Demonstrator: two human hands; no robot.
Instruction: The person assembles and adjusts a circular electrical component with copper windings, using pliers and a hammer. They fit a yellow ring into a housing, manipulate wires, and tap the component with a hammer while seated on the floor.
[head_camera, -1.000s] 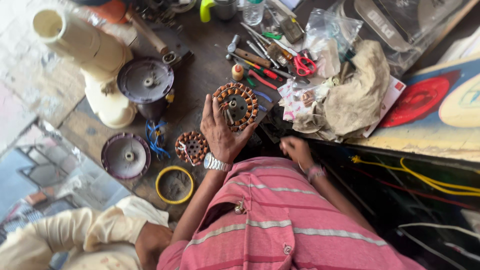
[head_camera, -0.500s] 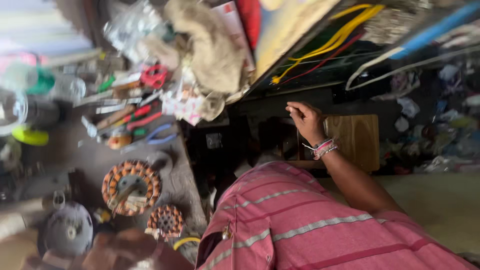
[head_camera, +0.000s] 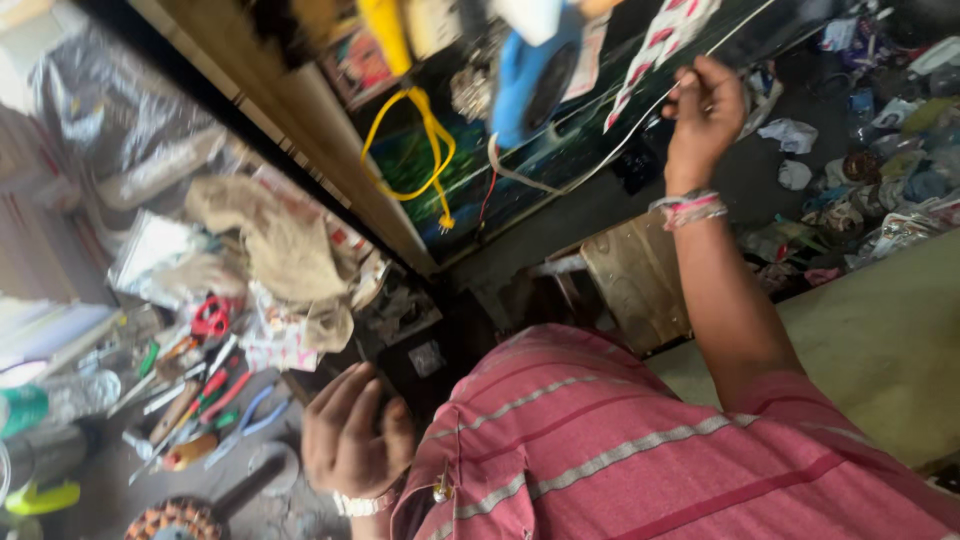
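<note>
My right hand (head_camera: 706, 108) is raised well above my pink striped cotton shirt (head_camera: 640, 450), its grip pinched nearly shut on a thin pale wire (head_camera: 620, 135) that runs away toward the blurred blue plastic housing (head_camera: 535, 65). A band of woven pink and white threads (head_camera: 688, 208) circles that wrist. My left hand (head_camera: 350, 435) rests low, just beside the shirt's front, fingers curled loosely with the back toward me; I cannot tell whether that grip has anything in it. A metal watch band (head_camera: 362, 504) shows at its wrist. Beyond the left hand the cluttered tabletop (head_camera: 255, 500) carries red-handled scissors (head_camera: 210, 318), a crumpled tan cloth rag (head_camera: 285, 250) and loose hand tools (head_camera: 200, 405). A round copper-wound stator (head_camera: 175, 520) is cut off by the lower edge. A looped yellow cord (head_camera: 420, 150) hangs near the blue housing.
</note>
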